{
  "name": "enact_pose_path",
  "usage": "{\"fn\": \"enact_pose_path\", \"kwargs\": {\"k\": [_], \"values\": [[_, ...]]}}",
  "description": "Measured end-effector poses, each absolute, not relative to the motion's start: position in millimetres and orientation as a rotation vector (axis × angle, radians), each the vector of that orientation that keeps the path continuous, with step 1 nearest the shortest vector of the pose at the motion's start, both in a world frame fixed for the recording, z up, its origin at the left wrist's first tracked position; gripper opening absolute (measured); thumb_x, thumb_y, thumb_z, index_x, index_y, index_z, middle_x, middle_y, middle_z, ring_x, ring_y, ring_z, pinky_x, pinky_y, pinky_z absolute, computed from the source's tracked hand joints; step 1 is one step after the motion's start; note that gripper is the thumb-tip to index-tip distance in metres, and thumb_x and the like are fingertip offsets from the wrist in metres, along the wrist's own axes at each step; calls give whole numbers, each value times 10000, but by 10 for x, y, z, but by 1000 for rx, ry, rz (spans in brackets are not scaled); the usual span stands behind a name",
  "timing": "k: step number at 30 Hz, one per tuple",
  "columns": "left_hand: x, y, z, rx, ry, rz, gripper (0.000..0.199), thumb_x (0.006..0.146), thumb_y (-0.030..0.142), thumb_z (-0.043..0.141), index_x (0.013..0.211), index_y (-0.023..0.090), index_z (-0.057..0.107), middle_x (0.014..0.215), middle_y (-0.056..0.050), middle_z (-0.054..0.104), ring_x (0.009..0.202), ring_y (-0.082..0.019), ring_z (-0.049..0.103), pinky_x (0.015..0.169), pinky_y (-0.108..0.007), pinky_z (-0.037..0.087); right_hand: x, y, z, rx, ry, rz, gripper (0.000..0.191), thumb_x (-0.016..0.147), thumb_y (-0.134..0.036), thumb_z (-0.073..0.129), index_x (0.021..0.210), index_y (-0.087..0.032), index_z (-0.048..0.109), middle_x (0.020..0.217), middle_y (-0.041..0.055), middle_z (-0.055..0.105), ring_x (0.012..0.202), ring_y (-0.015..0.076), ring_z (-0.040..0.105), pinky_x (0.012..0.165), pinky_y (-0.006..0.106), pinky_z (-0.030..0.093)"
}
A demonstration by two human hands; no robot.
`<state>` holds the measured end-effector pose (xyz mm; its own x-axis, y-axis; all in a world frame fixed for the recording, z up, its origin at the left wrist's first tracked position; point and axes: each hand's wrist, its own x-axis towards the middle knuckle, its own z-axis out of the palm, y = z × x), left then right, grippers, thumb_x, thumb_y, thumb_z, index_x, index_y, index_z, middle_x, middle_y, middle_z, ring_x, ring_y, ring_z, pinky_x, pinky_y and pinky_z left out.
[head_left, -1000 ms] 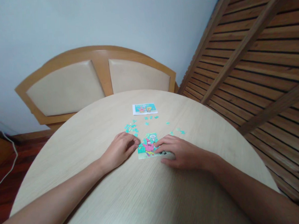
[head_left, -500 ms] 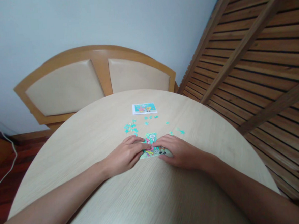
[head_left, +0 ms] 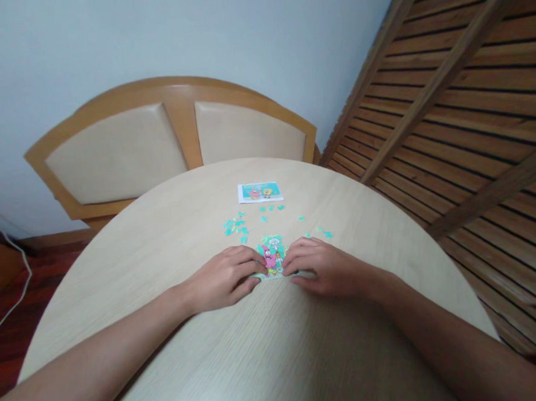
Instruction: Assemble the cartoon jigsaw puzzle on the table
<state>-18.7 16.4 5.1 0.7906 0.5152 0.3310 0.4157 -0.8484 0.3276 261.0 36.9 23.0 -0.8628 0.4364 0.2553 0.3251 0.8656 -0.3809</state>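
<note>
A partly joined cartoon jigsaw puzzle [head_left: 274, 257] lies flat on the table between my hands, showing a pink starfish figure and a pale squid figure. My left hand [head_left: 234, 275] rests on its left side, fingertips touching it and the thumb apart, low by the near edge. On the right side, my right hand [head_left: 320, 264] lies with bent fingers over the puzzle, covering part of it, its thumb spread toward the near edge. Neither hand shows a piece lifted off the table. Loose turquoise puzzle pieces [head_left: 235, 225] are scattered beyond my left hand.
A reference picture card [head_left: 261, 192] lies farther back on the round table [head_left: 205, 361]. More loose pieces [head_left: 271, 208] sit just before it, with others [head_left: 327, 234] beyond my right hand. A padded wooden chair back [head_left: 185, 121] stands behind; slatted wood [head_left: 465, 91] rises at right.
My index fingers have drawn back from the middle of the puzzle toward its sides, uncovering more of the pink figure. The view has shifted slightly.
</note>
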Motion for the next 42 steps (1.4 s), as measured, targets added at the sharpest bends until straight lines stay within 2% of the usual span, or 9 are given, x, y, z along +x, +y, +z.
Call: {"fn": "enact_pose_path", "kwargs": {"k": [2, 5, 9, 17, 22, 27, 31, 35, 42], "values": [[-189, 160, 45, 2752, 713, 602, 263, 998, 215, 529, 1240, 203, 633, 1266, -106, 647, 1185, -246, 597, 1024, -429, 498, 2645, 399, 232, -590, -2713, 455, 159, 930, -153, 603, 1001, -212, 732, 1025, 48, 757, 1025, 226, 635, 952, 391, 455], [-197, 156, 40, 2757, 696, 583, 306, 1004, 215, 526, 1296, 212, 617, 1336, -109, 620, 1242, -254, 574, 1067, -444, 481, 2692, 434, 224, -674, -2710, 464, 147, 925, -191, 646, 1043, -203, 732, 1032, 61, 749, 1013, 231, 639, 928, 388, 462], [-202, 158, 38, 2758, 697, 554, 322, 1010, 222, 525, 1321, 197, 604, 1353, -117, 616, 1257, -258, 572, 1087, -454, 475, 2710, 446, 225, -800, -2679, 477, 176, 886, -231, 698, 1054, -191, 731, 1038, 84, 725, 1006, 245, 633, 923, 402, 466], [-207, 157, 54, 2753, 702, 536, 332, 1010, 222, 530, 1335, 219, 595, 1371, -105, 619, 1268, -255, 579, 1092, -460, 476, 2688, 402, 265, -873, -2647, 581, 209, 743, -109, 690, 926, -209, 693, 1004, 58, 705, 1014, 250, 613, 956, 422, 453], [-207, 155, 59, 2741, 700, 544, 319, 1009, 202, 523, 1316, 224, 607, 1374, -96, 625, 1269, -247, 586, 1087, -454, 482, 2699, 400, 277, -917, -2644, 608, 224, 741, -139, 712, 952, -211, 686, 1041, 63, 691, 1053, 263, 602, 990, 446, 427], [-206, 165, 54, 2738, 686, 544, 319, 1012, 200, 520, 1318, 228, 607, 1393, -89, 618, 1276, -239, 585, 1087, -447, 485, 2681, 391, 284, -909, -2628, 623, 183, 737, -120, 710, 890, -212, 673, 1023, 59, 687, 1043, 255, 605, 987, 436, 421], [-213, 165, 50, 2751, 691, 551, 302, 1018, 204, 518, 1304, 223, 617, 1389, -89, 623, 1276, -239, 588, 1093, -451, 483, 2717, 438, 275, -957, -2494, 767, 38, 821, -205, 695, 851, -207, 671, 915, 40, 711, 925, 217, 639, 902, 375, 463], [-223, 158, 54, 2755, 678, 552, 301, 1020, 193, 510, 1298, 227, 622, 1383, -87, 628, 1281, -235, 585, 1096, -448, 483, 2790, 540, 242, -1106, -2150, 883, 144, 882, -325, 663, 909, -184, 679, 915, 54, 727, 866, 199, 661, 808, 333, 498], [-222, 157, 55, 2753, 663, 563, 329, 1014, 177, 511, 1316, 247, 618, 1379, -79, 633, 1274, -231, 591, 1100, -449, 484, 2822, 587, 156, -1127, -2090, 1026, 181, 862, -354, 688, 885, -174, 684, 872, 51, 729, 822, 193, 672, 762, 323, 513]]}}
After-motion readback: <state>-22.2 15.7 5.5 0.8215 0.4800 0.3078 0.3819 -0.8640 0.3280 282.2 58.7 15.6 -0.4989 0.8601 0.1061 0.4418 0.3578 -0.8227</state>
